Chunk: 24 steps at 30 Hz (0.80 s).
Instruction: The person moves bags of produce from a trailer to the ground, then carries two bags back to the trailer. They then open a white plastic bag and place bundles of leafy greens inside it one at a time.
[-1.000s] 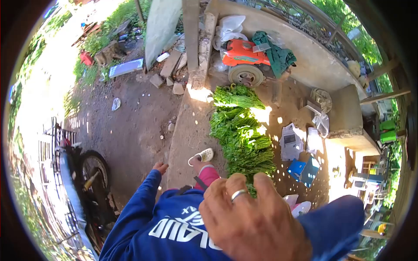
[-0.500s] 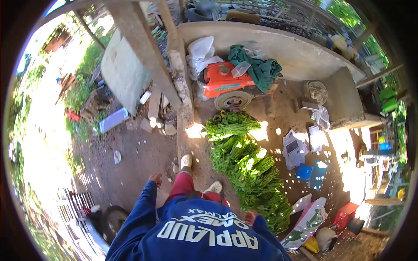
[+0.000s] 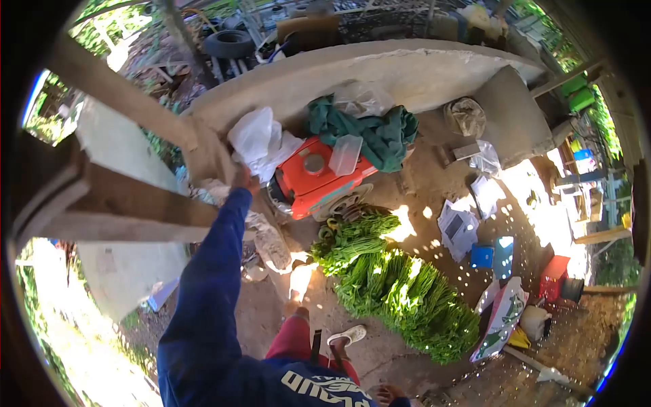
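My left hand (image 3: 245, 179) is stretched forward beside the concrete edge, at the lower left of a white plastic bag (image 3: 261, 144). Its fingers are too unclear to tell whether they touch or grip anything. The red engine (image 3: 315, 173) is just right of this hand, with a green cloth (image 3: 369, 136) and a clear plastic container (image 3: 346, 154) on it. My right hand (image 3: 389, 393) hangs low near my body, fingers slightly apart, with nothing visible in it. Bundles of leafy greens (image 3: 407, 298) lie on the floor between my feet and the engine.
A low concrete wall (image 3: 420, 71) curves behind the engine. Wooden posts (image 3: 129, 98) stand at the left. Papers (image 3: 458, 229), a blue box (image 3: 482, 256), a red container (image 3: 555, 277) and a printed sack (image 3: 502, 319) are on the right.
My left hand has moved up and forward from beside my leg to near the white bag. My right hand is lower in view. The view has shifted toward the engine and wall.
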Each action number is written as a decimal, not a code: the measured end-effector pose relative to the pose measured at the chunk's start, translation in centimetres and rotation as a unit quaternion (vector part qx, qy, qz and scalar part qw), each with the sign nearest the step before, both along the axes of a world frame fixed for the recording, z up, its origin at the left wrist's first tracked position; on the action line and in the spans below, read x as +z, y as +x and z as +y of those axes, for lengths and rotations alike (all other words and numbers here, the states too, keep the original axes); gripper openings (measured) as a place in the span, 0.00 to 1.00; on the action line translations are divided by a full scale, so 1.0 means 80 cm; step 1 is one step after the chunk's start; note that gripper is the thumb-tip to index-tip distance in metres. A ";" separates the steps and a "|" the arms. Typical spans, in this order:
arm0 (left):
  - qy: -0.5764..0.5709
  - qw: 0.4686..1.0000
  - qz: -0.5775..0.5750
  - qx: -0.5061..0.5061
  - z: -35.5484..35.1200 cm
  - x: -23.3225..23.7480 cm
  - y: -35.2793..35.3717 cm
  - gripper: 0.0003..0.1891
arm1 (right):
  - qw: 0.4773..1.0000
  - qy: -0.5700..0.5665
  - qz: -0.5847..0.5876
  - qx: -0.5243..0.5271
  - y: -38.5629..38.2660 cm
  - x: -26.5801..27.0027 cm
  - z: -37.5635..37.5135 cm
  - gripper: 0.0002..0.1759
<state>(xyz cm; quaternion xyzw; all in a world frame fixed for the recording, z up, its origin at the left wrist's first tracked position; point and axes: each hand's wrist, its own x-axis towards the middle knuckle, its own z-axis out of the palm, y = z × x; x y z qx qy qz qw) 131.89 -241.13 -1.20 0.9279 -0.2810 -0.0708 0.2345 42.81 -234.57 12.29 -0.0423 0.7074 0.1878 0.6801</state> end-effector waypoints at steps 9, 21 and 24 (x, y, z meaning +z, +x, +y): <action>0.128 0.987 -0.095 0.018 -0.167 0.142 0.124 0.28 | 0.983 -0.039 0.071 0.165 0.124 0.004 0.023 0.22; -0.123 0.961 0.092 -0.230 0.029 0.028 -0.348 0.14 | 0.947 -0.259 -0.119 0.146 0.253 -0.038 -0.052 0.25; -0.156 0.885 0.257 -0.356 0.081 0.157 -0.513 0.11 | 0.969 -0.090 -0.216 -0.077 0.350 -0.030 -0.077 0.31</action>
